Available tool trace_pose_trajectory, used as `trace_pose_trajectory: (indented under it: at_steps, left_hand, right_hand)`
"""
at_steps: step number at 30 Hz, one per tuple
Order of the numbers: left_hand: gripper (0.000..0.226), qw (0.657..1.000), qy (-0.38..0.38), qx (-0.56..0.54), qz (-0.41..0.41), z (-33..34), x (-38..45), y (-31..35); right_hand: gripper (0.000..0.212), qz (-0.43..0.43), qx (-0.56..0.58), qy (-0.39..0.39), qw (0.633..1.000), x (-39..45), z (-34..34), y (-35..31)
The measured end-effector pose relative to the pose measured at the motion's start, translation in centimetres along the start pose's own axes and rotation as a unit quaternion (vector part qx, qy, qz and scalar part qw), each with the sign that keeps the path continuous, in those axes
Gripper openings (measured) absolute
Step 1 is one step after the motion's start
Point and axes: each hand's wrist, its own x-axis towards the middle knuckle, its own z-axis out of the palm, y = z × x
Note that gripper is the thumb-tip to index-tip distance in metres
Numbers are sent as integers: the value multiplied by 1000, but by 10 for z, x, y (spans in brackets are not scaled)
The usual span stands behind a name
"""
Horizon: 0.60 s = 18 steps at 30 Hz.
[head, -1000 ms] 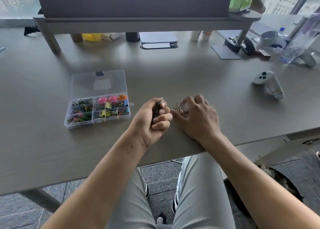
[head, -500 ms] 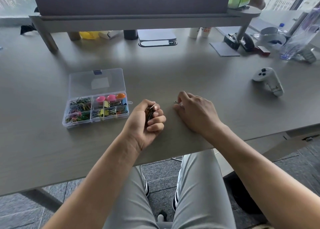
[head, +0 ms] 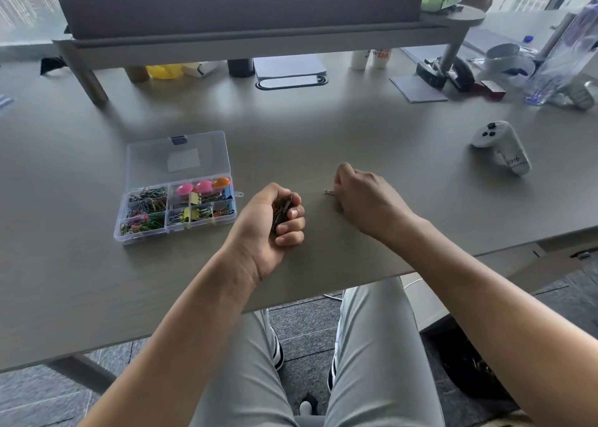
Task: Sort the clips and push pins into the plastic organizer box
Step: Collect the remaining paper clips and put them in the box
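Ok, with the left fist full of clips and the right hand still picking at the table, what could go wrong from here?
1. The left hand clutches a bundle of dark metal clips poking out between its fingers; some could slip out in transit.
2. The small silver clip at the right hand lies flat on the smooth grey table, so it may skid away.
3. The clear plastic organizer box already looks full; a handful could spill into the wrong compartment.

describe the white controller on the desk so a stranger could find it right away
Start at the grey desk and look to its far right side, well beyond the right hand. The white controller lies alone there, with black buttons on its rounded head and handwriting on its grip; the clutter behind it is boxes and bags.
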Motion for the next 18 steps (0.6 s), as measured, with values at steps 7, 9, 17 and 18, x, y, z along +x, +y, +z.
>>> trace_pose_trajectory:
  at_steps: [7,9,17,18]
  left_hand:
    - [23,1000,8,-13,-12,-1,8,-4]
    - [24,1000,10,-15,-15,1,11,-5]
    - [23,999,33,14,-12,11,21,-6]
    - [22,999,38,17,-12,12,23,-6]
  right_hand:
    - [18,157,426,54,889,10,-7,23]
    - [19,206,685,-10,699,9,-11,29]
    - [24,229,911,-104,327,5,-6,33]
    - [28,237,904,-97,343,6,-8,31]
